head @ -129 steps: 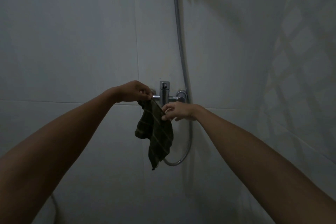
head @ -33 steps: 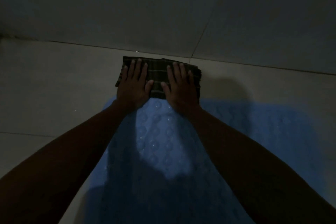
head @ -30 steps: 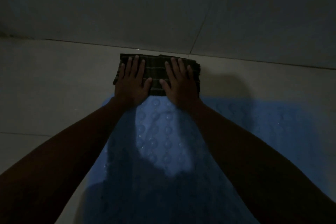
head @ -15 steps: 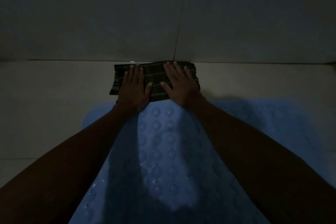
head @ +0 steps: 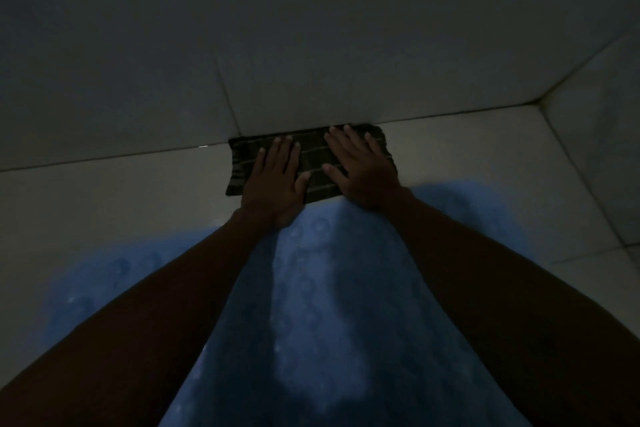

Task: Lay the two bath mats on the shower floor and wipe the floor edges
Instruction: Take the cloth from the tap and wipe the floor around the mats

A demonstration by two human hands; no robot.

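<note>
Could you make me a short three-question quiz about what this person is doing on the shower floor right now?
1. True or false: both hands lie flat on the cloth.
2. The cloth's far edge lies against: A) the wall B) a bucket C) a drain.
3. What blue thing lies beneath the forearms?

Key:
1. True: the left hand and the right hand press it with straight fingers.
2. A, where the wall meets the floor.
3. A bath mat with round bumps.
</note>
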